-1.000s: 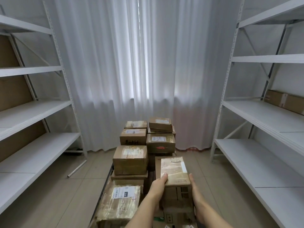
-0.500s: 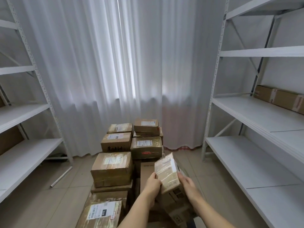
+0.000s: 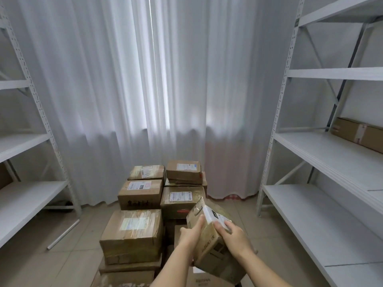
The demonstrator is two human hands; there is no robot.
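Fingers first: the left fingers (image 3: pixel 199 222) clamp up the near-left face of the box (image 3: pixel 207 242), and the right fingers (image 3: pixel 223 225) curl over its upper side, right by the white label (image 3: pixel 210 213). So the left hand (image 3: pixel 191 233) and the right hand (image 3: pixel 236 238) squeeze it from opposite faces, nothing slack, a firm two-sided hold. The box is in the air, tipped onto a corner, just at one o'clock from the person's chest. I'd say that tilt is to bring the label up for a read, or to swing it round. Below and ahead, at twelve o'clock, sits the stack of parcels (image 3: pixel 132 230) it hovers over, labels up. At three o'clock stand the white shelves (image 3: pixel 323 154), mostly bare, one long carton (image 3: pixel 356 133) at the back of a middle shelf. That looks like where this one is headed. Beyond it all, at twelve, hangs the curtain (image 3: pixel 145 79).
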